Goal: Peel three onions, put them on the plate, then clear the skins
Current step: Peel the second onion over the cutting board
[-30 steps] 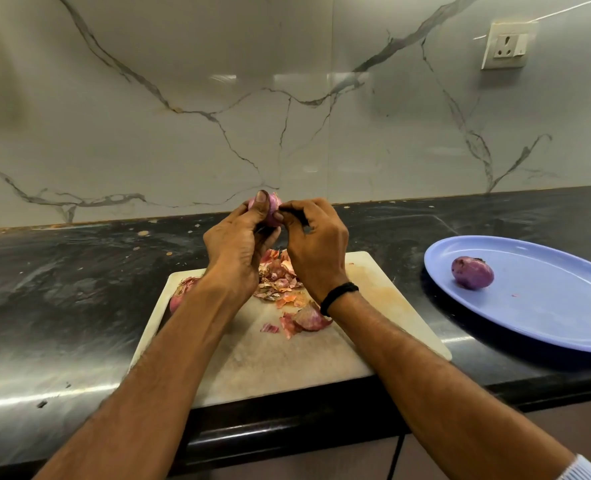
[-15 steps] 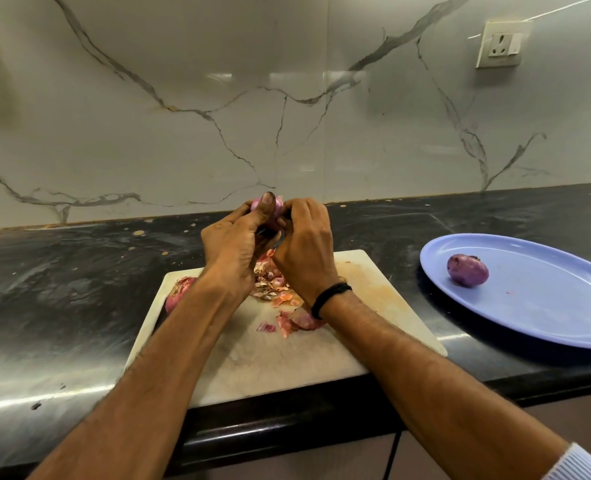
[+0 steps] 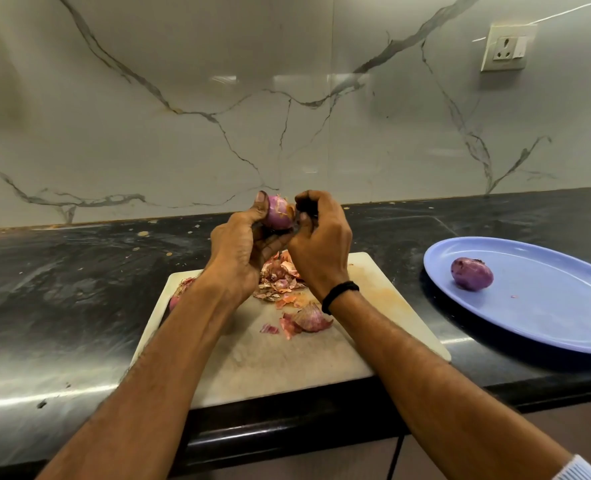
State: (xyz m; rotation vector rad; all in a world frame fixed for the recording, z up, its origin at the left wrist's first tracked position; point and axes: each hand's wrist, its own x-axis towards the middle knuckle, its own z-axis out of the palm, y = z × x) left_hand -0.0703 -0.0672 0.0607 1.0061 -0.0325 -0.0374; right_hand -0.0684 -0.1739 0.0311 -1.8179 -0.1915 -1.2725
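The table (image 3: 79, 289) is open along its left stretch and in the strip between the cutting board (image 3: 270, 368) and the plate (image 3: 564, 327). The board's near half is free between the forearms (image 3: 169, 341), which cross the table's near edge. Skins (image 3: 280, 278) and loose skin pieces (image 3: 308, 320) block the board's middle, and an unpeeled onion (image 3: 177, 297) its far left corner. Above its far edge the left hand (image 3: 238, 258) grips a held onion (image 3: 278, 214), the right hand (image 3: 322, 251) tight against it. A peeled onion (image 3: 471, 274) takes the plate's far left; the rest is open
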